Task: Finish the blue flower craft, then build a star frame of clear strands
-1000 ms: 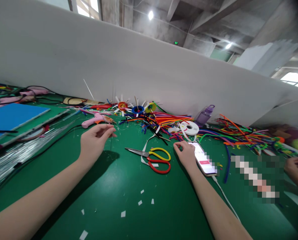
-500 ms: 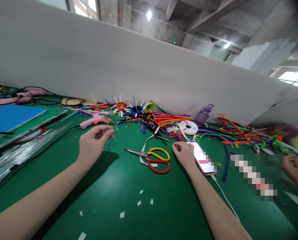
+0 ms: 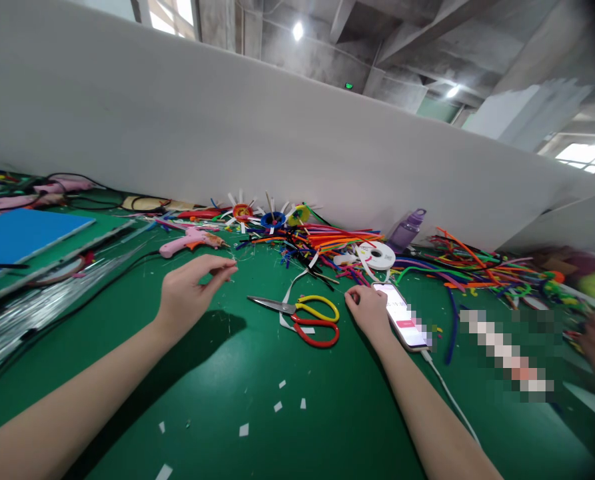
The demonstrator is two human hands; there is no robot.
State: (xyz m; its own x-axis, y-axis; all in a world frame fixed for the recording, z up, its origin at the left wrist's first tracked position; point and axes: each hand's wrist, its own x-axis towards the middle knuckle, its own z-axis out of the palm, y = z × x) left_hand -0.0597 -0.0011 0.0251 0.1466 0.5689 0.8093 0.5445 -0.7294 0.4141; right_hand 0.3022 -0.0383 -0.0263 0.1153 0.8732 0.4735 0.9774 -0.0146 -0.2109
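Behind my left hand (image 3: 190, 290) lay the glue gun (image 3: 191, 241), beside my right hand (image 3: 371, 310) the phone (image 3: 402, 312) — scissors (image 3: 289, 309) between both hands.

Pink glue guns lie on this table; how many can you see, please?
3: a pink glue gun just beyond the left hand, a second glue gun at the far left, and a third glue gun in front of it. More may be hidden there.
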